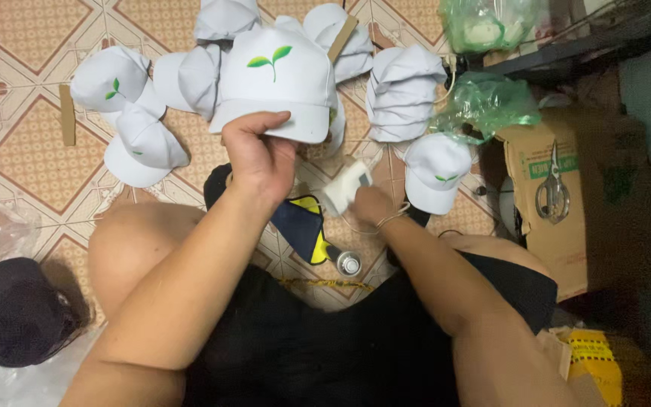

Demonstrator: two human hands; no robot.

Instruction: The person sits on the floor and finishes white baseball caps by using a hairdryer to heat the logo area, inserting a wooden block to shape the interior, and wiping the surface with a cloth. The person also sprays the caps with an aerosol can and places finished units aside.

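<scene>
Right now our left hand [261,162] pinches the white cap [276,79] by its brim; right hand [367,203] grips a small white tool [346,188]. Cap's prob light, soft; brim's stiffest hold.

Loose white fabric caps with green sprout emblems [126,113] lie on the patterned tile floor [24,45] at upper left, and a stack of folded white caps [402,92] sits upper centre-right. Crumpled green plastic bags [487,105] fill the upper right. Metal scissors [553,190] rest on a brown cardboard box [566,249] at right. A black cap [20,313] lies at lower left.
</scene>
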